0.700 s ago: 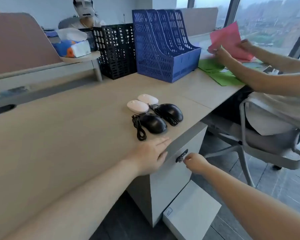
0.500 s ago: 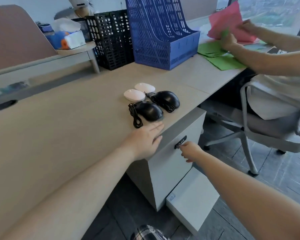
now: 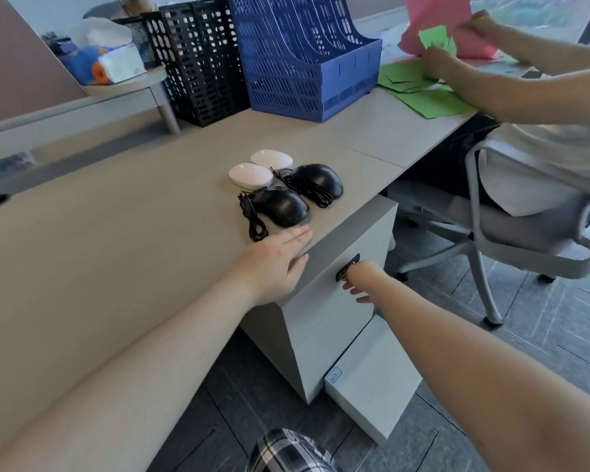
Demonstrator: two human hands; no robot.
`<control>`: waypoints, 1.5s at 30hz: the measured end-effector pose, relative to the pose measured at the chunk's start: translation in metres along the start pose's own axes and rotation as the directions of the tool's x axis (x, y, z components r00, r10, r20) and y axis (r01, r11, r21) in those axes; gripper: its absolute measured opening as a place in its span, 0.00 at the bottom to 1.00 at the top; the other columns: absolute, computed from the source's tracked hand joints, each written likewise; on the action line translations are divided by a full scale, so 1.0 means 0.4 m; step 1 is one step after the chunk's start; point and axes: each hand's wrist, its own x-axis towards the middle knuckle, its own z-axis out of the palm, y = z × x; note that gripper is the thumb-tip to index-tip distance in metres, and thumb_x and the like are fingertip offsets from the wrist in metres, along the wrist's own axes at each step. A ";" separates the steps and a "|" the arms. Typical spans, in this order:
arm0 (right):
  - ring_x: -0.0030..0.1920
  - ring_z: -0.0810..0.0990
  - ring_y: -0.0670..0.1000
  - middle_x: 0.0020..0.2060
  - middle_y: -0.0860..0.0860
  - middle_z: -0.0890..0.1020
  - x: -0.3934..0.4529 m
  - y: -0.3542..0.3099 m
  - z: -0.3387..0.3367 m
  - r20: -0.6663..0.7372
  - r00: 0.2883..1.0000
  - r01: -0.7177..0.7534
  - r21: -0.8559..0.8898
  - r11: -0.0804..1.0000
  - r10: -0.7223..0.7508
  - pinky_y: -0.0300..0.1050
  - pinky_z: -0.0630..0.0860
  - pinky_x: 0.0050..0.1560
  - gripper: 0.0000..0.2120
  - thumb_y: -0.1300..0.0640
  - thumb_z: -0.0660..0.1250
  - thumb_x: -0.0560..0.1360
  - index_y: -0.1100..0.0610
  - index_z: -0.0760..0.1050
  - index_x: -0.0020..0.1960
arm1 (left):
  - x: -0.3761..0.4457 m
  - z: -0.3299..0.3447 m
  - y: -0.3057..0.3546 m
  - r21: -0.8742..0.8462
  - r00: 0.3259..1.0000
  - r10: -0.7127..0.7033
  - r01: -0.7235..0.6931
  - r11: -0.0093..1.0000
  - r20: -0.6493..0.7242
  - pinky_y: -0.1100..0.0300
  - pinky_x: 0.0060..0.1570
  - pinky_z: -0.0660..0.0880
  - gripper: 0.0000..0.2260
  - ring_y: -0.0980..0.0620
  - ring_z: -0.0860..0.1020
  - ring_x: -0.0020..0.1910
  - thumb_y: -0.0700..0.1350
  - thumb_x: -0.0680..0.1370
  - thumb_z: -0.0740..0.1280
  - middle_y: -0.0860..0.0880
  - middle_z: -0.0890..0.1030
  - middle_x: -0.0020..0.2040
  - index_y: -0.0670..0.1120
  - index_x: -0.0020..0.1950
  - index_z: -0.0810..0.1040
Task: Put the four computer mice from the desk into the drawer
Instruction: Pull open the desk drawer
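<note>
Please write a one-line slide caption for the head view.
Left hand flat on desk beside four mice; right hand at drawer handle.

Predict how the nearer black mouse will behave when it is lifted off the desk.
The nearer black mouse has a smooth, rounded shell, so it may slip in a loose grip. Its bundled cord looks floppy and would probably dangle or drag behind.

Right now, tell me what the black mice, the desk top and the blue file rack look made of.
Black mice: likely smooth plastic, glossy highlights on the shells. Desk top: probably matte wood-look laminate; pale, even, faint grain, no shine. Blue file rack: apparently moulded plastic, with a uniform slotted grid and dull finish.
</note>
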 end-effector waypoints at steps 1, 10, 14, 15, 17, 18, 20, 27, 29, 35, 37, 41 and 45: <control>0.50 0.74 0.52 0.42 0.52 0.79 -0.002 -0.005 0.003 0.001 1.000 -0.020 0.008 1.000 0.020 0.48 0.74 0.53 0.11 0.59 0.56 0.81 0.62 0.73 0.59 | -0.001 -0.001 0.002 0.005 1.000 0.003 -0.003 1.000 0.003 0.55 0.70 0.67 0.21 0.54 0.66 0.73 0.47 0.79 0.60 0.51 0.68 0.74 0.46 0.72 0.69; 0.48 0.74 0.53 0.36 0.51 0.75 -0.012 0.025 -0.031 -0.018 0.999 -0.031 -0.100 0.994 0.029 0.47 0.73 0.48 0.06 0.59 0.57 0.80 0.61 0.70 0.50 | -0.003 -0.017 0.016 0.068 0.997 -0.001 -0.004 0.998 0.071 0.61 0.68 0.63 0.23 0.55 0.62 0.74 0.47 0.81 0.60 0.53 0.62 0.77 0.48 0.76 0.63; 0.67 0.68 0.56 0.62 0.55 0.74 -0.020 0.100 -0.097 -0.262 0.764 0.350 -0.599 0.720 -0.589 0.50 0.71 0.60 0.15 0.61 0.59 0.77 0.59 0.70 0.64 | -0.010 -0.021 0.025 0.138 0.992 -0.012 -0.005 0.990 0.126 0.59 0.71 0.60 0.25 0.53 0.60 0.75 0.49 0.81 0.58 0.52 0.57 0.78 0.48 0.77 0.58; 0.74 0.62 0.55 0.70 0.53 0.69 -0.018 0.105 -0.111 -0.218 0.667 0.413 -0.688 0.597 -0.713 0.51 0.68 0.67 0.20 0.60 0.57 0.79 0.58 0.66 0.70 | -0.012 -0.021 0.029 0.170 0.990 -0.017 -0.007 0.985 0.140 0.59 0.71 0.59 0.26 0.53 0.60 0.76 0.50 0.81 0.58 0.52 0.56 0.79 0.47 0.78 0.56; 0.79 0.55 0.52 0.76 0.50 0.64 -0.011 0.090 -0.128 -0.054 0.618 0.478 -0.767 0.429 -0.784 0.50 0.60 0.75 0.23 0.59 0.54 0.80 0.56 0.63 0.75 | -0.016 -0.021 0.039 0.222 0.985 -0.032 -0.006 0.975 0.167 0.60 0.73 0.55 0.27 0.53 0.56 0.77 0.51 0.82 0.56 0.51 0.52 0.79 0.47 0.78 0.52; 0.78 0.56 0.52 0.75 0.51 0.66 -0.009 0.078 -0.133 0.016 0.644 0.485 -0.782 0.392 -0.765 0.49 0.57 0.77 0.22 0.57 0.52 0.81 0.56 0.65 0.74 | -0.017 -0.021 0.044 0.235 0.983 -0.037 -0.006 0.972 0.178 0.61 0.73 0.52 0.27 0.53 0.53 0.77 0.51 0.82 0.55 0.50 0.51 0.80 0.46 0.78 0.51; 0.73 0.67 0.54 0.67 0.53 0.76 -0.011 0.059 -0.135 0.091 0.697 0.477 -0.800 0.365 -0.711 0.48 0.59 0.75 0.21 0.55 0.51 0.81 0.57 0.74 0.68 | -0.017 -0.023 0.052 0.231 0.979 -0.054 0.008 0.973 0.196 0.61 0.74 0.48 0.27 0.54 0.50 0.78 0.51 0.82 0.55 0.50 0.50 0.80 0.46 0.79 0.49; 0.37 0.77 0.53 0.34 0.51 0.77 -0.066 0.035 -0.151 0.028 0.763 0.288 -0.909 0.301 -0.646 0.45 0.78 0.39 0.24 0.47 0.49 0.82 0.57 0.77 0.39 | -0.017 -0.032 0.072 0.199 0.957 -0.157 0.110 0.974 0.243 0.59 0.75 0.48 0.28 0.54 0.48 0.78 0.51 0.82 0.55 0.51 0.47 0.80 0.46 0.79 0.47; 0.36 0.76 0.54 0.31 0.50 0.75 -0.091 0.044 -0.167 0.025 0.779 0.249 -0.930 0.272 -0.627 0.44 0.75 0.40 0.24 0.47 0.49 0.82 0.57 0.76 0.38 | -0.018 -0.038 0.083 0.205 0.945 -0.190 0.137 0.969 0.265 0.57 0.75 0.50 0.28 0.54 0.48 0.78 0.51 0.82 0.55 0.52 0.47 0.80 0.46 0.79 0.47; 0.57 0.79 0.56 0.50 0.57 0.82 -0.167 0.095 -0.240 -0.023 0.840 0.135 -0.959 0.250 -0.541 0.47 0.74 0.50 0.21 0.49 0.51 0.82 0.56 0.67 0.33 | -0.032 -0.055 0.118 0.207 0.918 -0.255 0.198 0.958 0.302 0.55 0.75 0.52 0.28 0.52 0.50 0.78 0.51 0.82 0.55 0.52 0.47 0.80 0.46 0.79 0.48; 0.46 0.79 0.56 0.62 0.58 0.78 -0.174 0.117 -0.259 -0.046 0.860 0.100 -0.962 0.256 -0.509 0.44 0.71 0.41 0.20 0.49 0.54 0.80 0.54 0.65 0.32 | -0.042 -0.059 0.128 0.206 0.909 -0.274 0.217 0.954 0.314 0.56 0.75 0.52 0.28 0.53 0.50 0.78 0.51 0.82 0.55 0.52 0.47 0.80 0.46 0.79 0.49; 0.39 0.75 0.53 0.39 0.50 0.77 -0.192 0.163 -0.292 -0.058 0.892 0.052 -0.972 0.229 -0.448 0.43 0.70 0.37 0.10 0.53 0.57 0.78 0.55 0.74 0.43 | -0.059 -0.072 0.145 0.203 0.895 -0.285 0.226 0.953 0.344 0.56 0.75 0.52 0.27 0.53 0.50 0.78 0.51 0.82 0.54 0.53 0.47 0.80 0.46 0.79 0.49; 0.38 0.74 0.53 0.31 0.47 0.72 -0.204 0.180 -0.308 -0.066 0.908 0.042 -0.969 0.245 -0.415 0.41 0.68 0.32 0.10 0.54 0.57 0.76 0.55 0.74 0.41 | -0.067 -0.081 0.141 0.207 0.892 -0.284 0.222 0.953 0.353 0.55 0.75 0.53 0.27 0.52 0.51 0.78 0.52 0.82 0.54 0.53 0.49 0.80 0.46 0.79 0.51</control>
